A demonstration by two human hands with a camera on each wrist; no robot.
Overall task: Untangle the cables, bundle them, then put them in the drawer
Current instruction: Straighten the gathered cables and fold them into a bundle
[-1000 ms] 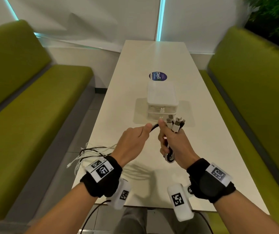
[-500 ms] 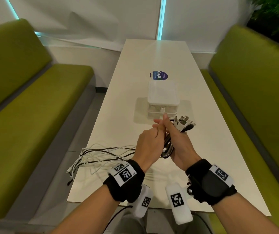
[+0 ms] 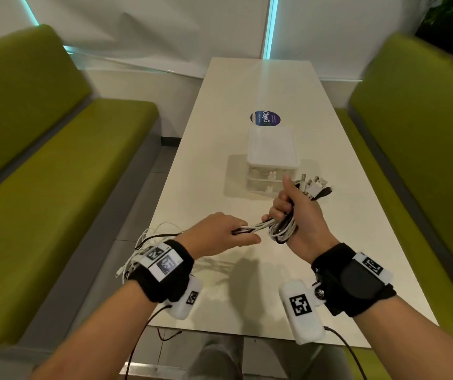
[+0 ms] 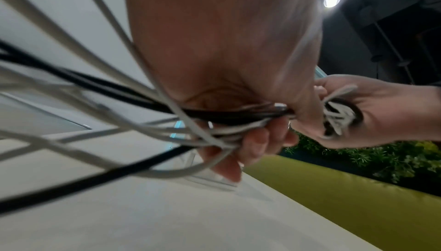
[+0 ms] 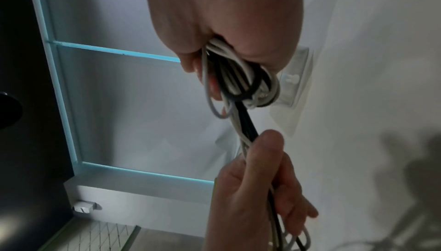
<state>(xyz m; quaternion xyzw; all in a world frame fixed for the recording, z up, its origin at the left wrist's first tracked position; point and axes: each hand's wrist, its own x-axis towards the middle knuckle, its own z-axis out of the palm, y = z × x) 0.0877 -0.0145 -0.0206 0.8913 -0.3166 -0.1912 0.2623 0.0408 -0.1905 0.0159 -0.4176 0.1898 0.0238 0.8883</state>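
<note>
Black and white cables [image 3: 258,228] run as one thick strand between my two hands above the table. My right hand [image 3: 292,212] grips the coiled part [image 5: 248,85], thumb up, with the plugs [image 3: 314,186] sticking out past it. My left hand [image 3: 229,234] grips the strand [image 4: 238,117] a short way to the left of the coil. The loose tails [image 3: 143,242] trail behind my left wrist over the table's left edge. A small white drawer unit [image 3: 272,157] stands on the table just beyond my right hand, its drawers closed.
The long white table [image 3: 247,86] has a round dark sticker [image 3: 265,118] behind the drawer unit. Green benches [image 3: 55,187] flank it on both sides, the right one [image 3: 425,133] close to my right arm. A wall ends the table's far side.
My left hand has drawn back down and to the left from beside the right hand, pulling a strand of cable out from the coil. The coil in my right hand looks thicker.
</note>
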